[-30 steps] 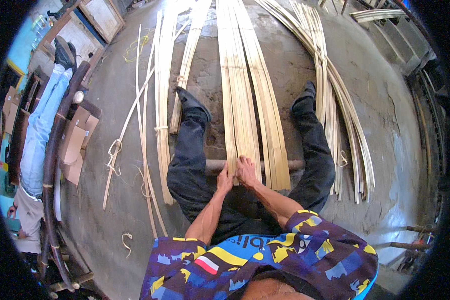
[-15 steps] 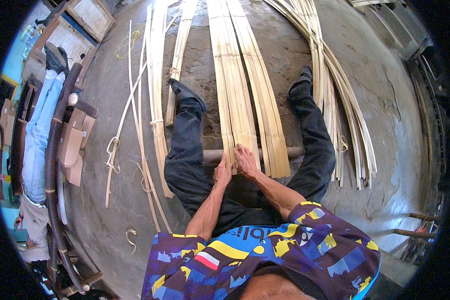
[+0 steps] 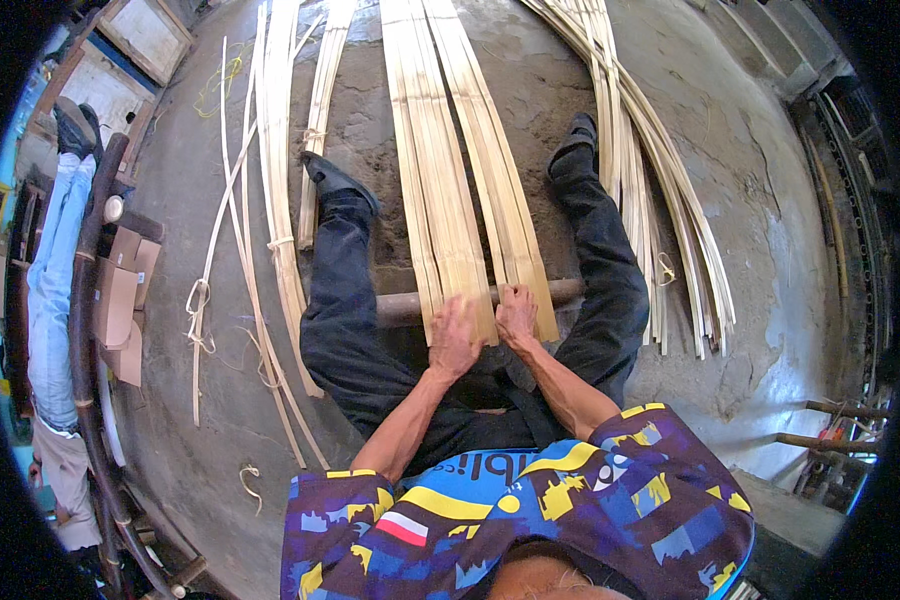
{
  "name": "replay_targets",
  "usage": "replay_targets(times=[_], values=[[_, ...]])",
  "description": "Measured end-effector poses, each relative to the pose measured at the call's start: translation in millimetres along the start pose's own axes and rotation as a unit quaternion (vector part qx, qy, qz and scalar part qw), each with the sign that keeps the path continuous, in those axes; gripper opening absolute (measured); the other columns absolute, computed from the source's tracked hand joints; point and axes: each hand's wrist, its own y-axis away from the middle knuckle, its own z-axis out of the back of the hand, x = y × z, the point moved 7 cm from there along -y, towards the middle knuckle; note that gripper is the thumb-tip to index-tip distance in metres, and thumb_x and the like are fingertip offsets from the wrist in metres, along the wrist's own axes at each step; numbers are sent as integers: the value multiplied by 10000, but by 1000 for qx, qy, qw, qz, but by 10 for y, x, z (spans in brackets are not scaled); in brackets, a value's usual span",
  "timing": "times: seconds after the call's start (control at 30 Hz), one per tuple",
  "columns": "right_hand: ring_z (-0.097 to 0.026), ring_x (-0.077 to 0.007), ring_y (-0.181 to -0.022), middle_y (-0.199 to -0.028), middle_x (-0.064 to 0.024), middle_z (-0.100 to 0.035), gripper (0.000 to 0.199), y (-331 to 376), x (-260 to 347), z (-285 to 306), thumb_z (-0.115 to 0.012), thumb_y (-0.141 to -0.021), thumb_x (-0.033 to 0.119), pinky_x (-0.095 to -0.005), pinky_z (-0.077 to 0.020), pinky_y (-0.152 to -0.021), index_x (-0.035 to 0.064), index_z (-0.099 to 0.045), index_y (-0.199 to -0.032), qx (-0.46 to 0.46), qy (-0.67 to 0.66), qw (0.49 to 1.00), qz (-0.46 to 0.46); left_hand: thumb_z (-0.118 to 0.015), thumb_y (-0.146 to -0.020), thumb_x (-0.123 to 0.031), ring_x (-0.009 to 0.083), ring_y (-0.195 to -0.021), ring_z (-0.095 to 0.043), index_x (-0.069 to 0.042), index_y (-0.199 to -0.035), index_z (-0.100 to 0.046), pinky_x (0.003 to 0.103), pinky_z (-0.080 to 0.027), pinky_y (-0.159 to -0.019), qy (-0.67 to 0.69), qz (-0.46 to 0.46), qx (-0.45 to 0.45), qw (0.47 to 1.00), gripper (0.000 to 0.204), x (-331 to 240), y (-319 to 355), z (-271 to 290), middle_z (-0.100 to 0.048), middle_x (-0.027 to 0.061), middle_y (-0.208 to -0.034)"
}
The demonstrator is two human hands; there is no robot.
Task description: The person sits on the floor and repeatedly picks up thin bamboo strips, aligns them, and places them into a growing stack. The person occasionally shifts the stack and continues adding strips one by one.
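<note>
Long pale bamboo strips lie side by side in two flat bundles, a wider left one (image 3: 432,170) and a narrower right one (image 3: 498,185), with a thin dark gap between them. Their near ends rest over a round wooden bar (image 3: 398,308) between my legs. My left hand (image 3: 454,338) is closed over the near end of the left bundle, knuckles up and slightly blurred. At the inner edge of the right bundle, my right hand (image 3: 516,316) has its fingers curled on the strips. The undersides of both hands are hidden.
More bamboo strips (image 3: 282,220) lie tied on the floor to the left. A curved bundle (image 3: 670,190) spreads beyond my right leg. Cardboard boxes (image 3: 120,310) stand at the left beside a dark pole (image 3: 84,300). Another person's jeans-clad legs (image 3: 52,290) show behind it.
My hands have moved apart: the left now lies over the left bundle, and the right has shifted to the right bundle's inner edge. The whole view has swung slightly right.
</note>
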Motion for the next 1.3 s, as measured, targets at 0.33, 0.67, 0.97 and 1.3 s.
replay_targets(times=[0.33, 0.67, 0.97, 1.3], values=[[-434, -283, -887, -947, -107, -445, 355, 17, -19, 35, -568, -619, 113, -414, -375, -713, 105, -466, -959, -22, 58, 998, 30, -563, -666, -206, 301, -1225, -181, -126, -1296, -208, 461, -126, -995, -120, -106, 156, 975, 728, -104, 96, -512, -197, 77, -1342], [-424, -289, -915, -953, -124, -453, 337, 30, -111, 89, -548, -645, 107, -433, -350, -742, 78, -492, -976, -37, 18, 999, 7, -541, -705, -170, 301, -1210, -217, -157, -1266, -288, 491, -150, -970, -118, -83, 116, 983, 615, -131, 95, -452, -259, 88, -1309], [-413, -288, -930, -967, -121, -455, 313, -22, -477, 199, -510, -651, 93, -429, -315, -767, 84, -513, -963, -59, 11, 995, -75, -617, -675, -221, 290, -1194, -233, -63, -1234, -306, 434, -150, -982, -12, -69, 101, 992, 659, -325, -89, -336, -282, 116, -1281], [-436, -346, -871, -879, -164, -465, 247, -22, -374, 165, -475, -672, 60, -447, -352, -716, 62, -513, -915, -27, -30, 999, -33, -519, -681, -75, 349, -918, -461, 2, -1164, -340, 405, -375, -779, 129, 142, -16, 981, 521, -161, -660, -653, -499, 189, -981]])
